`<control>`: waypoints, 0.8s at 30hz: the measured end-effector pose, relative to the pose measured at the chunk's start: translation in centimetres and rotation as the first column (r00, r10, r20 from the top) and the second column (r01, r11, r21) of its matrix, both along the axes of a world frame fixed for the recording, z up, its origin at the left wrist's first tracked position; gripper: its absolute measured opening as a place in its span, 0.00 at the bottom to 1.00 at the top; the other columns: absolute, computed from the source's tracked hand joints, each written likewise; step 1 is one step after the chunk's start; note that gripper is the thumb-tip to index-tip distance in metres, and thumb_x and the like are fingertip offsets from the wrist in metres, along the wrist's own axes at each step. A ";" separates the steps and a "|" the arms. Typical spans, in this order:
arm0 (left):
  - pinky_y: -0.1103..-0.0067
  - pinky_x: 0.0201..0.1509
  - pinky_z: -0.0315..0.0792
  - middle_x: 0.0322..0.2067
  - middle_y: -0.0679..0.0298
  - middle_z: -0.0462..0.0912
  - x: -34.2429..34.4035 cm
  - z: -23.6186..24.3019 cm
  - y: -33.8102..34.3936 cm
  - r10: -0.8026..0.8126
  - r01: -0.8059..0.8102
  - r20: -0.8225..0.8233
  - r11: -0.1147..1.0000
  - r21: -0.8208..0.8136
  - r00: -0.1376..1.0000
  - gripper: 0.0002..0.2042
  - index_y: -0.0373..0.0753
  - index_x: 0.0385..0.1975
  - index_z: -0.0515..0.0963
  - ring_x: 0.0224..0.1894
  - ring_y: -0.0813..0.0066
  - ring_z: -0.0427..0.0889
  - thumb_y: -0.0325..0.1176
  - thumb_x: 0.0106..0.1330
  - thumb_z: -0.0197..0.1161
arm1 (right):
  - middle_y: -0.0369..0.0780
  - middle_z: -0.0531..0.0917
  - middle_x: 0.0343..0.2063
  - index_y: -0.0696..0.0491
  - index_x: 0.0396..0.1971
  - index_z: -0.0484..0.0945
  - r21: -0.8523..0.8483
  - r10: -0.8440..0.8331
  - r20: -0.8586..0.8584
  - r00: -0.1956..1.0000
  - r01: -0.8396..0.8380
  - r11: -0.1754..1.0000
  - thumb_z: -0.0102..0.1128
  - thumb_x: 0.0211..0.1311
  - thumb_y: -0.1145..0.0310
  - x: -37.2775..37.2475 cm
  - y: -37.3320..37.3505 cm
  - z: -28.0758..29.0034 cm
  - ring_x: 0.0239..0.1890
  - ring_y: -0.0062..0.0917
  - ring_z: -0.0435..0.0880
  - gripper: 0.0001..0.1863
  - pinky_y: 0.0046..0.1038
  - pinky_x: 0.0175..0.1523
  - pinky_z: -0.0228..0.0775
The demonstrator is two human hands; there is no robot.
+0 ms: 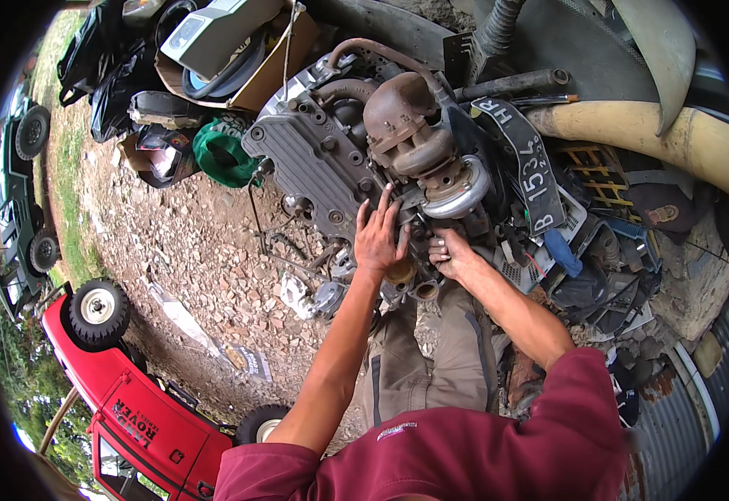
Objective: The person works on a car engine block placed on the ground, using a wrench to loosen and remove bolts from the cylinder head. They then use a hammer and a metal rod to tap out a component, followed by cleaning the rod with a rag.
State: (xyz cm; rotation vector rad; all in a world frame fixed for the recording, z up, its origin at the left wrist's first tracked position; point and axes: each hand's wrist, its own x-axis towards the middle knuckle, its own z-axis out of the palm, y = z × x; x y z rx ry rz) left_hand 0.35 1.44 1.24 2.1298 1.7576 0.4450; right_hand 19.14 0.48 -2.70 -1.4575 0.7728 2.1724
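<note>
An engine with a grey ribbed valve cover [312, 159] stands in front of me. On its right side sits a turbocharger [458, 192] with a silvery round housing, below a rusty brown turbine casing [399, 113]. My left hand [376, 240] lies on the engine beside the cover's lower right edge, fingers stretched and apart, holding nothing that I can see. Just below the turbocharger, my right hand [449, 254] is closed, its fingers curled at the engine's near end. Whatever its fingertips grip is hidden. A brass-coloured round part [399, 272] shows between the hands.
A red off-road vehicle [151, 422] is at the lower left, a dark green one [15, 200] beyond it. Left of the engine are gravel, a green cloth bag [222, 155] and a cardboard box [285, 67]. At right lie a black plate [521, 163], a bamboo pole [640, 134] and scrap.
</note>
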 end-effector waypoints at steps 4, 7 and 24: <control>0.65 0.73 0.54 0.69 0.57 0.63 0.3 0.0 -0.1 0.002 -0.003 -0.007 1.000 -0.016 1.000 0.25 0.39 0.58 0.71 0.58 0.68 0.76 0.42 0.61 0.59 | 0.29 0.63 0.12 0.52 0.30 0.71 0.143 0.163 0.024 0.986 -0.165 0.976 0.47 0.71 0.64 0.3 0.6 0.6 0.11 0.15 0.58 0.10 0.20 0.17 0.51; 0.64 0.72 0.55 0.69 0.58 0.63 0.1 0.0 -0.2 0.000 -0.001 0.004 1.000 0.024 1.000 0.25 0.39 0.58 0.71 0.59 0.69 0.75 0.42 0.62 0.59 | 0.41 0.76 0.19 0.56 0.32 0.74 0.415 0.537 0.441 0.719 -0.694 0.589 0.49 0.67 0.66 0.7 0.1 -1.3 0.19 0.28 0.75 0.10 0.31 0.24 0.68; 0.66 0.73 0.56 0.66 0.55 0.67 -1.8 0.7 -5.5 0.000 -0.017 0.329 0.999 0.049 0.944 0.19 0.37 0.56 0.73 0.64 0.56 0.70 0.35 0.65 0.59 | 0.55 0.83 0.39 0.58 0.45 0.74 0.076 0.024 0.997 0.076 -0.997 0.014 0.49 0.71 0.60 2.6 -9.8 6.3 0.46 0.55 0.79 0.16 0.49 0.50 0.70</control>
